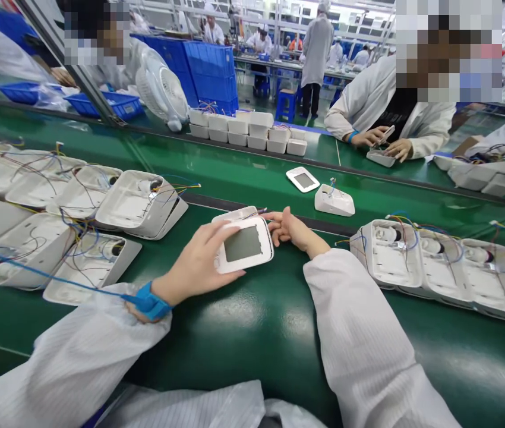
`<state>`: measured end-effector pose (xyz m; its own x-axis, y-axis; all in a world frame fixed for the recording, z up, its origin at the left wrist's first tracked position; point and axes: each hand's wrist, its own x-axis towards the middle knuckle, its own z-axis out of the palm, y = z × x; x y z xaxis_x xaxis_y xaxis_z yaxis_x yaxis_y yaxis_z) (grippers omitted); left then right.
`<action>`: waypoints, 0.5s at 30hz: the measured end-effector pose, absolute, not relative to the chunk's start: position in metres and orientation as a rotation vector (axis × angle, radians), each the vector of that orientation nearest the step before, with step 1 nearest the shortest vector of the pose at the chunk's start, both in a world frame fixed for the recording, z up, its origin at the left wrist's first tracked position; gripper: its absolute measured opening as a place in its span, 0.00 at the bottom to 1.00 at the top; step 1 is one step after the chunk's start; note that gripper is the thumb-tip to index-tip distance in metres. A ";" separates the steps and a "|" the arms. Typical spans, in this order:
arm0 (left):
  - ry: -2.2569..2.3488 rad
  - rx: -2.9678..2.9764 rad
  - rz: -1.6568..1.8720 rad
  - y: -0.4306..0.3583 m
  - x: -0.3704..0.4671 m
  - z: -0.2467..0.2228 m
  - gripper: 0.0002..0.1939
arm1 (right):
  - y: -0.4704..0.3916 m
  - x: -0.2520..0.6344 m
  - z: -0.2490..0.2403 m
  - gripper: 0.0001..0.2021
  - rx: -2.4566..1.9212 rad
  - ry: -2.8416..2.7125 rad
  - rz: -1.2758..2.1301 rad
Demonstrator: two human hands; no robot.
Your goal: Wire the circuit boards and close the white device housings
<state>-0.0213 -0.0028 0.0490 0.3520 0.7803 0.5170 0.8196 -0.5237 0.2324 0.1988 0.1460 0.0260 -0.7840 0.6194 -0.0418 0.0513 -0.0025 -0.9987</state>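
Observation:
My left hand [196,261] grips a white device housing with a grey screen [246,245], thumb under its near edge and fingers over its left side. The housing rests on the green table [252,333] in front of me. My right hand [290,229] touches the housing's right edge with its fingertips. A blue wrist strap [150,302] with a blue cord sits on my left wrist. Thin wires poke out at the housing's far side.
Open white shells with coloured wires lie in rows at the left [139,202] and right [395,255]. A screen cover [302,179] and a white base [334,200] lie on the belt beyond. A person opposite handles a part [381,156]. White stacked boxes [252,132] and a fan [161,92] stand behind.

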 end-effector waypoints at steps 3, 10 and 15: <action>-1.418 -2.647 -0.835 0.010 -0.033 0.055 0.41 | 0.137 0.199 0.043 0.29 -0.644 -2.007 1.884; -1.545 -2.447 -1.282 0.041 -0.059 0.016 0.34 | 0.150 0.203 0.028 0.18 -0.882 -1.473 1.689; -1.918 -2.436 -0.746 0.058 -0.062 -0.007 0.26 | 0.177 0.220 0.029 0.17 -0.956 -0.899 1.234</action>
